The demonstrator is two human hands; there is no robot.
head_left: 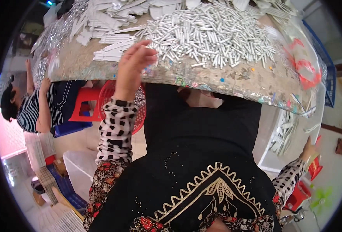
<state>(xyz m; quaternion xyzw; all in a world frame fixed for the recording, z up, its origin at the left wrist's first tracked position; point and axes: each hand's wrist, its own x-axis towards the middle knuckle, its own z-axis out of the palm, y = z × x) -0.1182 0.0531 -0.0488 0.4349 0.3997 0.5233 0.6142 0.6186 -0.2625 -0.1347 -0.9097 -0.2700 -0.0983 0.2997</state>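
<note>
My left hand [134,63] is raised over the near edge of the worktable, its fingers loosely bent and apart, with nothing seen in them. Just beyond it lie flat white strips [113,48] in a rough stack. To the right of the strips spreads a large heap of short white tubes [213,33]. My right hand [310,150] is low at the far right, beside a white bin [269,149] holding white strips [285,129]. Something red shows near its fingers, which are too small and unclear to read.
Silvery packs [60,34] and white sheets [101,17] cover the table's [78,62] far left. A clear bag with red print [306,69] lies at its right end, near a blue crate [327,77]. A red basket [140,112] and red stool [86,102] stand left, near a seated person [39,110].
</note>
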